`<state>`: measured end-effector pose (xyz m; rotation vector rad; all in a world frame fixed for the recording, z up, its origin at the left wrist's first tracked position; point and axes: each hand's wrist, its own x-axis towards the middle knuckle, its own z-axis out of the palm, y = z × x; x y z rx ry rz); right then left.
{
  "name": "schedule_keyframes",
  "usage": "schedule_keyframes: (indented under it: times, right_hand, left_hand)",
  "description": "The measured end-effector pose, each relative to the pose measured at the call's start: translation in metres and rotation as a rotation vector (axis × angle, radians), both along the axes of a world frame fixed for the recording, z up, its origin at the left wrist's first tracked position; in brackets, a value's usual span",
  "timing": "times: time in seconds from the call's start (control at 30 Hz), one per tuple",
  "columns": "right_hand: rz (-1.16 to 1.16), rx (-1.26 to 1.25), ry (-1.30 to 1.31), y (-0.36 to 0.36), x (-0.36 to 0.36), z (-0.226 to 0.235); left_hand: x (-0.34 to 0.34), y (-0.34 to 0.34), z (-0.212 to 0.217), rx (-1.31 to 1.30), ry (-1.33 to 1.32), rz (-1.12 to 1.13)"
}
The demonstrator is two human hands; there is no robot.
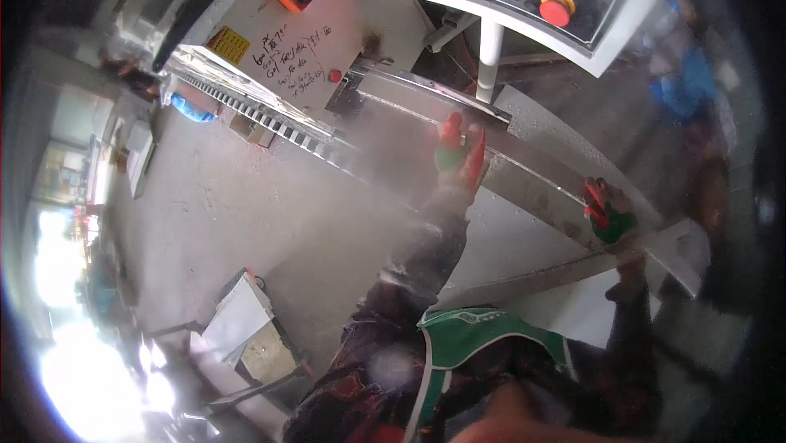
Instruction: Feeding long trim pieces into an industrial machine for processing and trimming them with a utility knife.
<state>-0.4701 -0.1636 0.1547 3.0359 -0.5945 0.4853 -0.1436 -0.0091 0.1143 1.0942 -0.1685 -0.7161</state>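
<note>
While both hands [458,152] [607,212] grip it | metal strip [532,169] slants upper-left to lower-right.

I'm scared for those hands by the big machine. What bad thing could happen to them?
The left hand and right hand, both in red and green gloves, rest on a long metal strip at the machine. If the machine moves, fingers might get pinched. The strip's edge may cut. Dust hangs near the left hand, so seeing could be harder.
</note>
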Motion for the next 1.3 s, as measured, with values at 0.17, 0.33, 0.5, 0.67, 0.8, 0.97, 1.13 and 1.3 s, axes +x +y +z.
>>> schedule_keyframes:
  times: [0.17,0.33,0.5,0.67,0.8,0.97,1.13,1.3]
  right_hand:
    - [-0.068,0.160,0.119,-0.002,0.007,0.005]
    - [-0.100,0.178,0.118,0.001,0.023,-0.004]
    - [-0.109,0.188,0.147,0.008,0.047,-0.004]
    - [-0.076,0.167,0.127,0.013,0.051,0.009]
    - [-0.086,0.128,0.116,0.001,0.031,-0.018]
    - [-0.012,0.125,-0.009,0.011,0.056,-0.005]
    - [-0.094,0.137,0.033,0.009,0.041,-0.014]
    - [-0.061,0.130,0.005,0.005,0.046,-0.024]
  left_hand:
    - [0.023,-0.001,-0.048,-0.091,0.103,-0.056]
    - [0.048,-0.005,-0.072,0.065,-0.426,0.063]
    - [0.070,-0.002,-0.090,0.202,-0.859,0.049]
    - [0.103,0.005,-0.093,0.209,-1.330,0.113]
    - [0.081,-0.023,-0.066,0.201,-1.017,0.112]
    - [0.098,-0.004,-0.058,-0.062,-0.348,0.140]
    - [0.054,-0.016,-0.041,0.006,-0.571,0.165]
    - [0.068,-0.012,-0.056,0.040,-0.702,0.222]
